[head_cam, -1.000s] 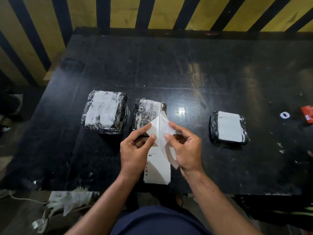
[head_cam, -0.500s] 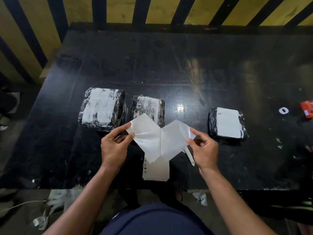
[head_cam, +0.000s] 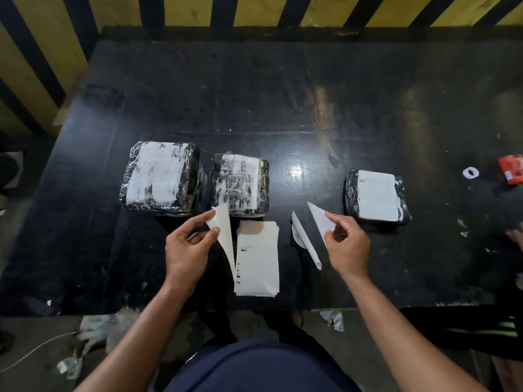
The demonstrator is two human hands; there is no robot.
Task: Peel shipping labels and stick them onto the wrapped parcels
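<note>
Three parcels wrapped in black film lie on the black table (head_cam: pixel 283 94): a large one (head_cam: pixel 161 178) at left, a middle one (head_cam: pixel 240 184) beside it, and a smaller one (head_cam: pixel 377 196) at right with a clean white label on top. My left hand (head_cam: pixel 188 248) pinches one white sheet (head_cam: pixel 225 233) by its corner, in front of the middle parcel. My right hand (head_cam: pixel 346 244) pinches a second white sheet (head_cam: pixel 318 219) left of the right parcel. I cannot tell which sheet is the label and which the backing. A stack of label sheets (head_cam: pixel 259 258) lies between my hands.
A curled white strip (head_cam: pixel 304 240) lies beside my right hand. A white tape ring (head_cam: pixel 470 173) and a red packet (head_cam: pixel 511 172) sit at the table's far right. Paper scraps litter the floor (head_cam: pixel 85 335) at the front left. A yellow-and-black striped wall stands behind.
The two sheets, joined half a second ago, have come fully apart. My left hand carried one leftwards and my right hand carried the other rightwards, uncovering the stack.
</note>
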